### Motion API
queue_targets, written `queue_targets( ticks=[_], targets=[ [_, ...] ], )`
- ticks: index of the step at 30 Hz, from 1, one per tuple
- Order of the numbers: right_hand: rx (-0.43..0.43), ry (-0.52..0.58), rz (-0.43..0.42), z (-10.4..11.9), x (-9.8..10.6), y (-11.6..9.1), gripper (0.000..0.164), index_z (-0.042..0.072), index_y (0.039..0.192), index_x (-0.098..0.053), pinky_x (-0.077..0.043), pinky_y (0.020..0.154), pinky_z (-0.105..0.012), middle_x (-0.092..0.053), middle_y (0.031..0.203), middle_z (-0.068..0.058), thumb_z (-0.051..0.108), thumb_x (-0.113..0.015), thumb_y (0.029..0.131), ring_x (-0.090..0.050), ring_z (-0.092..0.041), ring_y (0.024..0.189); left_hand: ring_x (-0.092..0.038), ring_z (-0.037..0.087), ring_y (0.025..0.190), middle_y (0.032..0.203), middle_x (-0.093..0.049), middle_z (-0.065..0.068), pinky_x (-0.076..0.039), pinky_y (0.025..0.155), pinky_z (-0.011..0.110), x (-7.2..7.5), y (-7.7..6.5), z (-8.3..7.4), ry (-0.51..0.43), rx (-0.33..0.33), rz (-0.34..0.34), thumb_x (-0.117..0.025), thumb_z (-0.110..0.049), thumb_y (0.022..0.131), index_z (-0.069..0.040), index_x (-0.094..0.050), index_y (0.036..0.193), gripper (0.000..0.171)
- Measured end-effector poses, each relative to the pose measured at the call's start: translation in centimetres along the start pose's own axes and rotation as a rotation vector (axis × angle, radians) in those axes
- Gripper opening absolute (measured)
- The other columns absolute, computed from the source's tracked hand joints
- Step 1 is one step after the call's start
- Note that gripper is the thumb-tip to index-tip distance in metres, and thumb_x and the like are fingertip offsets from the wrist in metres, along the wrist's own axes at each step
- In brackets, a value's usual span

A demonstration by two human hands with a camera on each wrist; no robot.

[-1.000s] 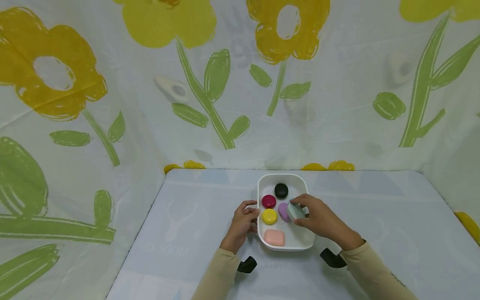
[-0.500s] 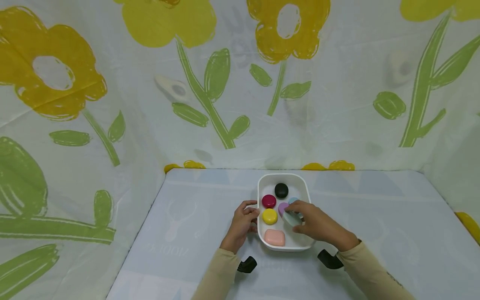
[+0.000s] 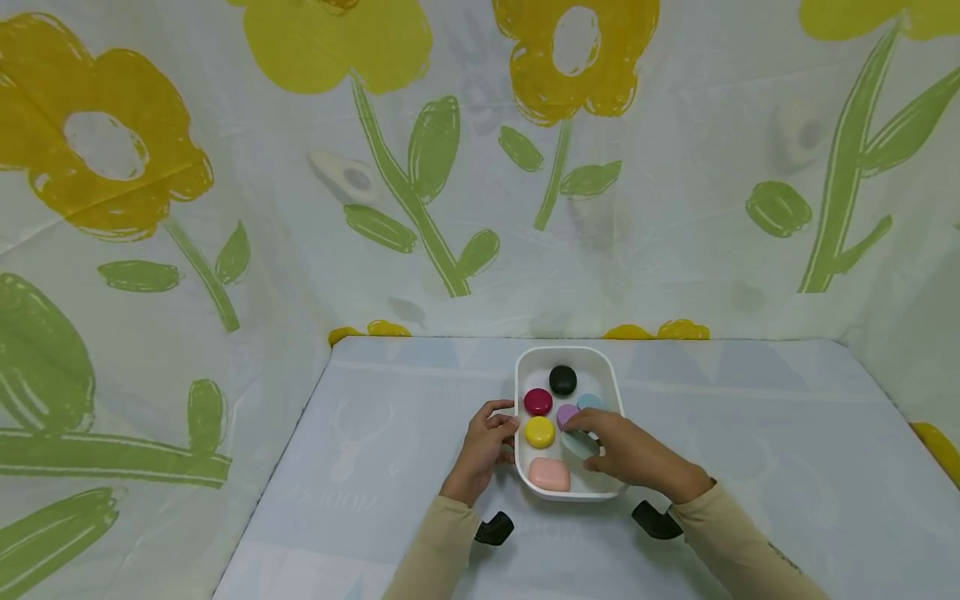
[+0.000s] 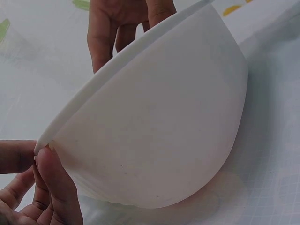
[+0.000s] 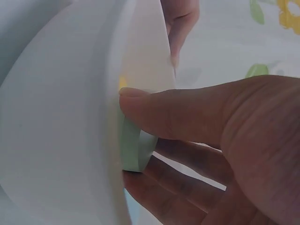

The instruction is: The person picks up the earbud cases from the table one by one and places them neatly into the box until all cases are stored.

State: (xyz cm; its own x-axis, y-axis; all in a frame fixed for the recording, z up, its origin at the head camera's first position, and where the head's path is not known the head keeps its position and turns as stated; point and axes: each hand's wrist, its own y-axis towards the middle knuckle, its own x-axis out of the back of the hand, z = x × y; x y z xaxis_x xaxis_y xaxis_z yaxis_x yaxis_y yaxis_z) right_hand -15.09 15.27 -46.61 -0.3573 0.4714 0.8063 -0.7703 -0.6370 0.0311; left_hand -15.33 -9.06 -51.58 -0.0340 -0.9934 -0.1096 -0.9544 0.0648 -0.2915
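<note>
A white plastic basin stands on the table. My left hand pinches its left rim between thumb and fingers, as the left wrist view shows. My right hand reaches over the right rim and holds a pale green rounded piece between thumb and fingers, low inside the basin. Whether that piece touches the floor cannot be told. Around it lie a black piece, a crimson one, a yellow piece, a lilac piece, a light blue piece and a pink soap-like block.
The pale table runs back to a flower-printed curtain, which also hangs at both sides. Black bent wrist mounts stick out beneath both forearms.
My right hand has moved nearer and slightly left with the pale green piece, uncovering the light blue one. My left hand has stayed on the rim.
</note>
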Motion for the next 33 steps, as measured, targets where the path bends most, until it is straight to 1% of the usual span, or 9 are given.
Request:
queue_targets(
  ticks=[5, 11, 16, 19, 25, 30, 33],
  targets=[
    [-0.003, -0.002, 0.017, 0.0, -0.2, 0.1, 0.051, -0.003, 0.127, -0.069, -0.058, 0.098, -0.048, -0.071, 0.128, -0.013, -0.001, -0.090, 0.080, -0.065, -0.033, 0.117, -0.058, 0.012, 0.068, 0.100, -0.065, 0.005, -0.053, 0.053, 0.020, 0.0, 0.1, 0.0, 0.001, -0.001, 0.000, -0.063, -0.013, 0.106, -0.004, -0.055, 0.142, 0.038],
    [0.010, -0.008, 0.015, 0.1, -0.3, 0.1, 0.051, -0.004, 0.126, -0.069, -0.058, 0.099, -0.048, -0.071, 0.127, -0.014, -0.002, -0.090, 0.080, -0.066, -0.034, 0.117, -0.057, 0.012, 0.067, 0.100, -0.065, 0.005, -0.052, 0.053, 0.020, 0.0, 0.1, 0.0, -0.006, -0.007, 0.006, -0.063, -0.012, 0.107, -0.003, -0.054, 0.143, 0.038],
    [-0.005, 0.018, 0.011, 0.1, -0.4, 0.0, 0.048, -0.006, 0.127, -0.068, -0.060, 0.094, -0.046, -0.071, 0.126, -0.016, -0.005, -0.086, 0.083, -0.067, -0.035, 0.114, -0.056, 0.012, 0.067, 0.099, -0.065, 0.004, -0.052, 0.051, 0.019, 0.0, 0.2, 0.1, -0.017, -0.009, 0.011, -0.062, -0.011, 0.107, -0.003, -0.054, 0.143, 0.038],
    [0.000, 0.022, 0.002, 0.0, -0.3, -0.1, 0.045, -0.006, 0.127, -0.068, -0.061, 0.093, -0.045, -0.071, 0.126, -0.015, -0.006, -0.084, 0.085, -0.067, -0.035, 0.113, -0.057, 0.011, 0.067, 0.099, -0.065, 0.004, -0.051, 0.051, 0.019, 0.0, 0.2, 0.2, -0.019, -0.007, 0.011, -0.062, -0.011, 0.107, -0.003, -0.054, 0.143, 0.038],
    [0.021, 0.052, -0.033, -0.2, 0.4, -0.6, 0.043, -0.003, 0.128, -0.068, -0.061, 0.093, -0.047, -0.071, 0.124, -0.015, -0.006, -0.082, 0.087, -0.069, -0.034, 0.110, -0.057, 0.012, 0.067, 0.099, -0.066, 0.005, -0.052, 0.051, 0.020, 0.0, 0.2, 0.2, -0.021, -0.002, 0.008, -0.063, -0.012, 0.106, -0.003, -0.054, 0.143, 0.039],
    [0.041, 0.123, -0.098, -0.5, 1.3, -1.0, 0.040, -0.004, 0.127, -0.066, -0.063, 0.089, -0.044, -0.070, 0.123, -0.018, -0.008, -0.079, 0.089, -0.068, -0.039, 0.113, -0.058, 0.013, 0.068, 0.101, -0.067, 0.006, -0.052, 0.051, 0.020, 0.0, 0.1, 0.2, -0.015, 0.003, -0.003, -0.064, -0.014, 0.106, -0.004, -0.055, 0.143, 0.039],
    [0.044, 0.149, -0.131, -0.5, 1.7, -1.1, 0.037, -0.005, 0.125, -0.067, -0.063, 0.088, -0.044, -0.070, 0.122, -0.019, -0.009, -0.077, 0.090, -0.068, -0.041, 0.111, -0.058, 0.014, 0.068, 0.102, -0.067, 0.006, -0.052, 0.052, 0.020, -0.1, 0.1, 0.1, -0.010, 0.005, -0.007, -0.064, -0.014, 0.106, -0.005, -0.055, 0.143, 0.039]
  ],
)
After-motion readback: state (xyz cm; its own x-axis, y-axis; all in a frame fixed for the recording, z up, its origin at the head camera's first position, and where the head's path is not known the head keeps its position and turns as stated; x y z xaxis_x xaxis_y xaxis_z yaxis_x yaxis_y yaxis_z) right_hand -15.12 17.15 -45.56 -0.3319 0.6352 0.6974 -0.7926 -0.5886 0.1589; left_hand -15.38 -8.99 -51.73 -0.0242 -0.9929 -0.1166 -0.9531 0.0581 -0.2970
